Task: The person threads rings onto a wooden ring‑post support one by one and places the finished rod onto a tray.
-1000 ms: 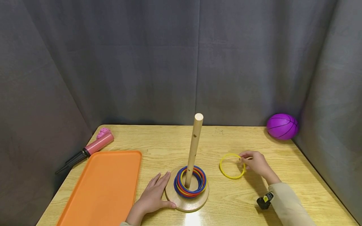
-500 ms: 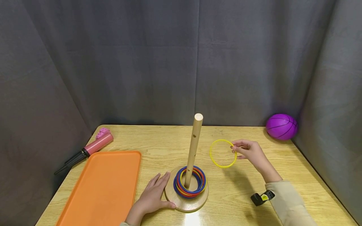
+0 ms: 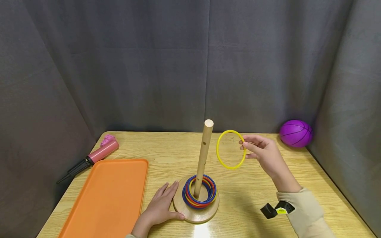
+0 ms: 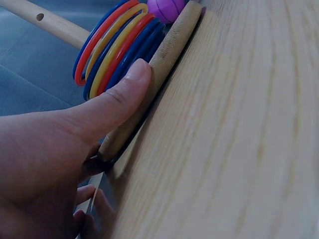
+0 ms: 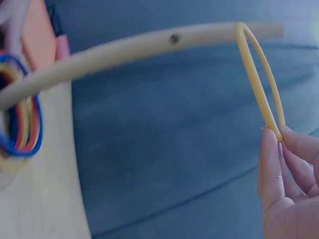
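Observation:
A yellow ring point(image 3: 218, 153) is up in the air, pinched at its right side between the thumb and fingers of my right hand point(image 3: 265, 153). It stands tilted, just right of the upper part of a wooden peg point(image 3: 205, 143). Several blue, red and yellow rings point(image 3: 212, 198) lie stacked around the peg's foot on a round wooden base point(image 3: 197, 216). My left hand point(image 3: 160, 205) rests against the left side of that base, fingers extended along its edge. In the left wrist view, the thumb point(image 4: 117, 97) touches the rim beside the stacked rings.
An orange tray point(image 3: 110, 195) lies on the left of the wooden table point(image 3: 166, 148). Behind it are a pink and black hand pump point(image 3: 102, 152) and a small pink object point(image 3: 107, 139). A purple ball point(image 3: 295, 133) sits at the back right corner. Grey curtains point(image 3: 160, 66) surround the table.
My right hand has raised the yellow ring from near the table and carried it left, closer to the peg's upper part. The ring has tipped more upright. My left hand has stayed put.

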Demonstrator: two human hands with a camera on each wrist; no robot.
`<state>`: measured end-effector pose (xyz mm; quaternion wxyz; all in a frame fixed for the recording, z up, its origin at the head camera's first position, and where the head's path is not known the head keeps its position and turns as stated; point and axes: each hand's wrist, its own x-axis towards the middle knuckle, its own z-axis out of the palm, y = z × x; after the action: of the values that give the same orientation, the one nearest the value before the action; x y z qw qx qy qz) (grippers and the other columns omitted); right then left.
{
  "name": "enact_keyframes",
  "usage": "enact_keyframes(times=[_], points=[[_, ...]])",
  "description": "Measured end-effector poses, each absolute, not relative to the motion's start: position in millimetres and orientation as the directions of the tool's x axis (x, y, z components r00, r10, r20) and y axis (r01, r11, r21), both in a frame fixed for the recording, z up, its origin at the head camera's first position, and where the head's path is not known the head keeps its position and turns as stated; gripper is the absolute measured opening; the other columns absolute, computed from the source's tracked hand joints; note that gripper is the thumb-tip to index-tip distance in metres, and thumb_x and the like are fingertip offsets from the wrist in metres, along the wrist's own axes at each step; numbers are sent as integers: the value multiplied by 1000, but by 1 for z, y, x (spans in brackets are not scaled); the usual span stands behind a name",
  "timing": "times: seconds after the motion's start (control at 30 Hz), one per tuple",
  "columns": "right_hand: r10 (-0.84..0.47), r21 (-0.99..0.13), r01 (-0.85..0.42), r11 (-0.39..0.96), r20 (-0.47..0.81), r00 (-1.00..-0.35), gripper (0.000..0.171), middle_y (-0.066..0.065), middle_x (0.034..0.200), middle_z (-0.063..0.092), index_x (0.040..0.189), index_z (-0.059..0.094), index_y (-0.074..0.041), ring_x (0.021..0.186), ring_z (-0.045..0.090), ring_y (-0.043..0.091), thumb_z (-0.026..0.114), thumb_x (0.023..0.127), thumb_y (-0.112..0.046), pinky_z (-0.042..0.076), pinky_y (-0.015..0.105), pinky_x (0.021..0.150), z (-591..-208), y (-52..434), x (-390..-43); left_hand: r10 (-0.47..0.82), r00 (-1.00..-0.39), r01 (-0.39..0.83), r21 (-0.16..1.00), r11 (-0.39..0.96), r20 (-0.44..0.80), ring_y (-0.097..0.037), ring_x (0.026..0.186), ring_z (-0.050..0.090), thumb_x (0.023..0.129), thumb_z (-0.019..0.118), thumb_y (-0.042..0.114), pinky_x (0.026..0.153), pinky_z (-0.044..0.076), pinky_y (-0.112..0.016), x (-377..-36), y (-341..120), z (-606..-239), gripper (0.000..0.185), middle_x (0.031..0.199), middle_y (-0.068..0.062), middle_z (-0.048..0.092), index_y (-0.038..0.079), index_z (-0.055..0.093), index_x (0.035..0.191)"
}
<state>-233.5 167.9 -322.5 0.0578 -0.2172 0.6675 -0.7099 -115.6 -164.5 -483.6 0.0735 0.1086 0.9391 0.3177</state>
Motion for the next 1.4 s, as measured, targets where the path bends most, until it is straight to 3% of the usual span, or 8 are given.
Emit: enact_keyframes(times=[0.23,0.33,0.87,1.4], points=[[-403,-917,-212,-337,344,-848,30,-3,91,73,102,72,-13,80,68,6,51,96,7,58,19,60,-299,157,-220,249,-966,150,617,772,-76,-42,148,14,66,76,61,116,15,-65,-114,-165,-483,118,161,-12,25,8,20,155],[-396,-901,-214,-376,366,-842,30,-1,91,73,102,72,-11,80,67,7,50,96,9,58,20,60,-290,152,-215,246,-966,145,620,771,-80,-42,148,14,66,76,61,115,17,-66,-114,-165,-483,117,161,-11,24,9,20,155],[-378,-892,-177,-415,346,-858,26,-1,89,72,99,73,-12,80,66,7,54,94,6,58,19,60,-271,117,-207,247,-967,155,610,777,-68,-42,148,15,66,76,62,114,20,-67,-115,-165,-486,117,161,-10,25,10,20,155],[-375,-952,-62,-301,177,-910,27,-7,89,73,95,73,-21,81,66,3,57,94,1,57,18,62,-308,114,-207,239,-968,145,616,774,-74,-41,149,14,67,77,60,115,18,-66,-115,-164,-485,117,161,-11,26,9,20,155]])
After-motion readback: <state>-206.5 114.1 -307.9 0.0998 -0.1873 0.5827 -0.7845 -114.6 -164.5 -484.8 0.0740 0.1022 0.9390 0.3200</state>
